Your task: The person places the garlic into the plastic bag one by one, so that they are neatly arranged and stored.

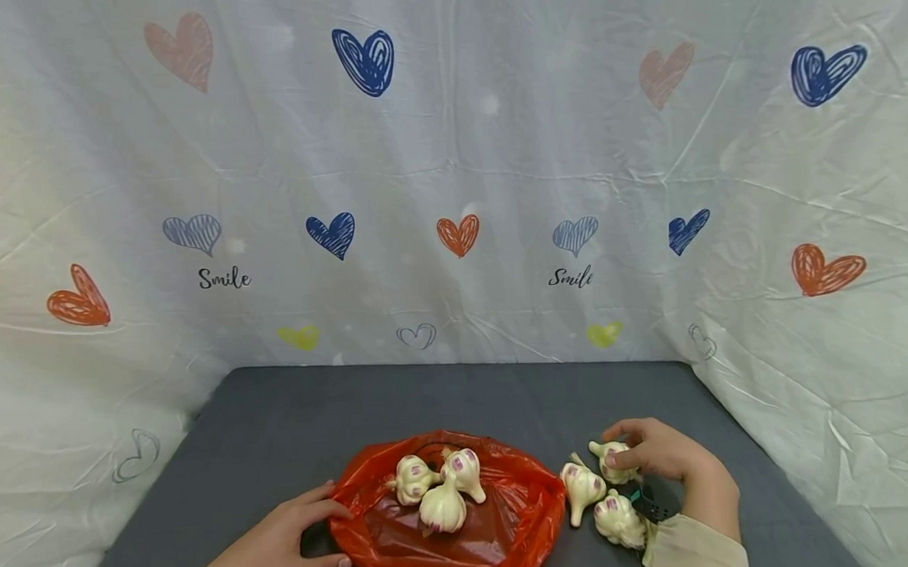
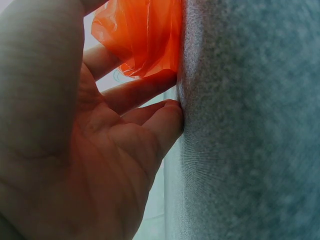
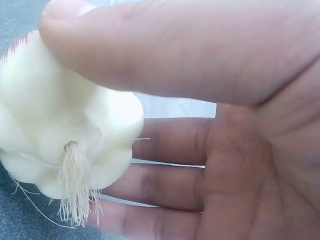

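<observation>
My right hand (image 1: 674, 455) pinches a garlic bulb (image 1: 617, 475) between thumb and fingers on the right side of the table. In the right wrist view the bulb's root end (image 3: 77, 180) shows, with its dry root hairs hanging down. Close by lie a second bulb (image 1: 583, 487) and a third (image 1: 620, 520), pale with purple patches. At the left rim of a red plastic bag (image 1: 532, 502), my left hand (image 1: 279, 544) rests with loosely bent fingers touching the plastic. Three garlic bulbs (image 1: 443, 507) are grouped inside the wide-mouthed bag.
A dark grey cloth covers the table (image 1: 316, 413). Behind and along both sides hangs a white curtain (image 1: 509, 148) printed with hearts. A pale stalk-like piece (image 1: 648, 544) shows beside the right sleeve (image 1: 696, 549), partly hidden by it.
</observation>
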`<state>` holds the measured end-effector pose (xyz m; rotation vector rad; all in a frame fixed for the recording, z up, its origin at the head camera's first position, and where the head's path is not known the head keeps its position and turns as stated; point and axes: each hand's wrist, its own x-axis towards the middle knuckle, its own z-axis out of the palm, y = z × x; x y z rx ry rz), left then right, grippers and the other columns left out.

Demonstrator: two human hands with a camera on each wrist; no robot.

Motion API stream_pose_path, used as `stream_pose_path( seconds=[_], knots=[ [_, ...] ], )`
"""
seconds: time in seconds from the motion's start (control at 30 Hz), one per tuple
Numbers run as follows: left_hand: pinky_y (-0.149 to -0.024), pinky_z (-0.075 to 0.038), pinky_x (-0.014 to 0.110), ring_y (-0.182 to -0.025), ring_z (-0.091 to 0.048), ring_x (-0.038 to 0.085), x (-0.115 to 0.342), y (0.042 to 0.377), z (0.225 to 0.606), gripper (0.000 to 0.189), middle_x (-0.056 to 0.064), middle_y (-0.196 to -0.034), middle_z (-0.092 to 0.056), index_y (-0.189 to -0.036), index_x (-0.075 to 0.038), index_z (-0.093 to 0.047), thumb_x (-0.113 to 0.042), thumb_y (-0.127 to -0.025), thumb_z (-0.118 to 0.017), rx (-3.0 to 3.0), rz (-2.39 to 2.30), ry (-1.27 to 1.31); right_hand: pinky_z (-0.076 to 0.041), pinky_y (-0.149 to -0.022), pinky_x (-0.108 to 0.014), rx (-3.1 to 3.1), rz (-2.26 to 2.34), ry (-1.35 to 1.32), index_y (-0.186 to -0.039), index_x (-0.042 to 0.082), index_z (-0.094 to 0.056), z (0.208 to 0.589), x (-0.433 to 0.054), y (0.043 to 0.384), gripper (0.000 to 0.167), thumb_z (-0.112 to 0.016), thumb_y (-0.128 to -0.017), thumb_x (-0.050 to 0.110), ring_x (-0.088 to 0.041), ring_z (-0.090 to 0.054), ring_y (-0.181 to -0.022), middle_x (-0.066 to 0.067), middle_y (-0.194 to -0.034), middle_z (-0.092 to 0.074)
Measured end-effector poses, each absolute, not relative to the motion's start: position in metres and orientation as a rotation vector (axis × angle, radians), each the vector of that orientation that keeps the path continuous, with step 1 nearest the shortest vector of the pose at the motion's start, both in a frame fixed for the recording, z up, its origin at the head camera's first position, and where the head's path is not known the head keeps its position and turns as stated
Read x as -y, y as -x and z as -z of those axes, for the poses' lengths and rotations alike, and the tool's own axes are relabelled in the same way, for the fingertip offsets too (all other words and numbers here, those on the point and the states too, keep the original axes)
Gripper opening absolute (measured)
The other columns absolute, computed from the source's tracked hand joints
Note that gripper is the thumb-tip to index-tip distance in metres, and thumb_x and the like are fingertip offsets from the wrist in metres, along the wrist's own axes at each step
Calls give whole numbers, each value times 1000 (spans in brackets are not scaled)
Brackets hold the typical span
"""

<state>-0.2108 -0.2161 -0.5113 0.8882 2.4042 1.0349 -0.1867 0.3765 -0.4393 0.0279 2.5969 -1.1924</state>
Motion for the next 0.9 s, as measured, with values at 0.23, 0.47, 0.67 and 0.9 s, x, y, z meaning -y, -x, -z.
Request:
stream_pose_path(
  seconds=[0.23,0.47,0.67,0.9],
  knots=[
    [-102,-46,80,-146,-40,66,216,211,512,37,31,-159,-50,-135,-27,-74,-43,-101,-80,-2401,-1030,-873,-60,-86,-53,-2618,1171,-8,-136,0,-71,439,-376,188,43,-82,-101,22,-28,-67,-101,-14,-117,-68],
    [-102,-46,80,-146,-40,66,216,211,511,38,30,-158,-51,-135,-27,-74,-44,-102,-80,-2402,-1031,-882,-60,-87,-53,-2647,1178,4,-139,0,-70,440,-375,189,45,-81,-102,24,-30,-66,-107,-14,-124,-69],
    [-102,-47,79,-146,-40,66,216,211,511,38,29,-158,-51,-136,-27,-74,-44,-102,-79,-2404,-1033,-898,-59,-90,-54,-2697,1167,22,-137,2,-72,435,-371,189,46,-83,-100,26,-38,-65,-116,-21,-133,-67],
    [-103,-43,83,-145,-38,68,215,211,511,36,33,-159,-48,-134,-27,-74,-42,-102,-80,-2372,-1050,-832,-56,-98,-61,-2735,1132,52,-137,4,-72,430,-366,187,47,-83,-100,30,-52,-57,-132,-25,-142,-64]
  ],
)
